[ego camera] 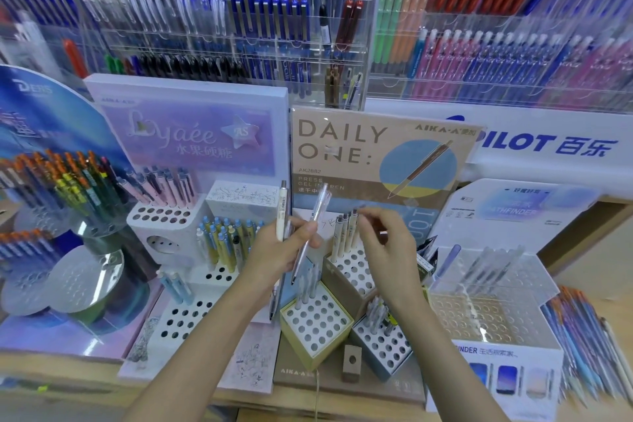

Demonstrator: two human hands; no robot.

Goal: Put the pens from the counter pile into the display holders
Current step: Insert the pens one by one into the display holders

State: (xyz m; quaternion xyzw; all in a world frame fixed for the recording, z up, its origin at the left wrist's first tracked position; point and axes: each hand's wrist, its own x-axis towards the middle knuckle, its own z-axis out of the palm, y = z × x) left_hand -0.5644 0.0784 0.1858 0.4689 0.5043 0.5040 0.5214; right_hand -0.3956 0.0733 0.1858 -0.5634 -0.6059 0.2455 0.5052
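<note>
Left of centre, gripping with the left hand [284,252] at least 2 pens. A cream pen [283,212] upright, poking above the curled fingers. A clear pen [312,229] tilted right, crossing the fist, tip down over the yellow holder [317,322]. Just right, in the brown holder [339,288], some 4 standing pens [344,236] along the back row. Over their tops, the right hand [388,250], fingers curled, fingertips [364,216] at the tallest cap; too blurred to tell whether pinching it or merely touching. Lower right, a grey holder [385,348] with a few pens. Far right on the counter, the pile of pens [582,336], well apart from both hands.
</note>
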